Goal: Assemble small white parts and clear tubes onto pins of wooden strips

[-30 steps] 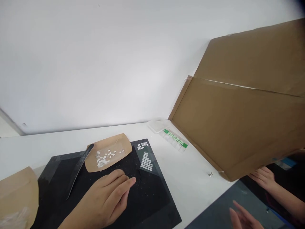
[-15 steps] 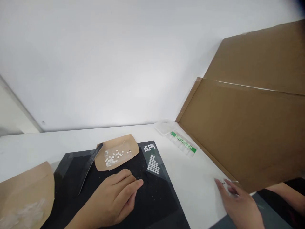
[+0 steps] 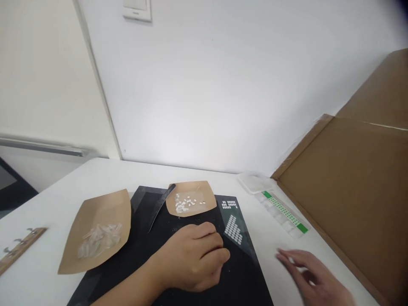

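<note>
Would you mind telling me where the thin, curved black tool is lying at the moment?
In the head view, the tool lies left of centre on the black mat, its upper end over the left edge of the tan tray of small white pieces.

The 1 view looks from the person's head, forward and down across the white table (image 3: 256, 259) toward the white wall (image 3: 204, 97), near enough that the left hand (image 3: 194, 257) and right hand (image 3: 314, 276) sit large in its lower part, with brown cardboard (image 3: 360, 191) cut by its right edge
</note>
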Motion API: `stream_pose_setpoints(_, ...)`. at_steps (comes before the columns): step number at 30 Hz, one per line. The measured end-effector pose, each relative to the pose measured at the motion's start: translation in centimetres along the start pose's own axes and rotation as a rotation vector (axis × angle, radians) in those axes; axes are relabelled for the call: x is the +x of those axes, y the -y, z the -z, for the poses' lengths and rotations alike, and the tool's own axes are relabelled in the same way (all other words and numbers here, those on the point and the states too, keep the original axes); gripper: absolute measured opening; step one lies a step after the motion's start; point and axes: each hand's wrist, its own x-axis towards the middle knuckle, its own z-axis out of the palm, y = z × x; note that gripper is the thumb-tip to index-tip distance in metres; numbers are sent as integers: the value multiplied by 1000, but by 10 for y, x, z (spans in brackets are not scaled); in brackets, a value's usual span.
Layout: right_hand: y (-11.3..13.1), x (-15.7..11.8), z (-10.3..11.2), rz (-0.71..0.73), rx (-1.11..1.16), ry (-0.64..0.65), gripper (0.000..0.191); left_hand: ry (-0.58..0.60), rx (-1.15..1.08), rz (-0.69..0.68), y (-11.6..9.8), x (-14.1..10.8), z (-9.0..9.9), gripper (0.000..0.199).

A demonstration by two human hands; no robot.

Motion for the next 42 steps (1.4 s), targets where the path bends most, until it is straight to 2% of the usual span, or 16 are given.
stream_pose_setpoints(2, 58, 3, -24, 172, 177, 243, 35, 5, -17, 109, -9, 4, 8, 18)
stream_pose_setpoints(5, 121, 5, -53, 253, 379, 519, 23, -56, -147, 393, -23, -3, 19, 23)
stream_pose_setpoints(8, 154, 6, -72, 266, 471, 705, 15, -196, -233, 642, -35, -24, 25, 27)
stream_pose_setpoints(10, 165, 8, -80, 302, 500, 784, 18, -217, -272, 723, -39, -39, 26, 24)
stream_pose_setpoints(13, 169, 11, -88, 316, 548, 854, 27, -168, -344, 752, -42, -54, 29, 19)
stream_pose_setpoints(16, 163, 12, -91, 303, 577, 854, 33, -101, -417, 733, -38, -55, 32, 20)
stream_pose_setpoints(22, 150, 20, -86, 289, 624, 811, 40, 63, -466, 600, -13, -30, 35, 12)
stream_pose_setpoints(27, 142, 40, -80, 327, 557, 783, 38, 201, -518, 546, 18, -7, 27, 6)
stream_pose_setpoints(33, 127, 47, -98, 348, 592, 649, 36, 189, -576, 702, 33, -8, 4, 7)
stream_pose_setpoints(37, 118, 42, -110, 373, 606, 679, 34, 210, -622, 739, 32, -17, -3, 6)
stream_pose_setpoints(42, 114, 40, -113, 392, 626, 704, 33, 182, -720, 811, 26, -25, -10, 10)
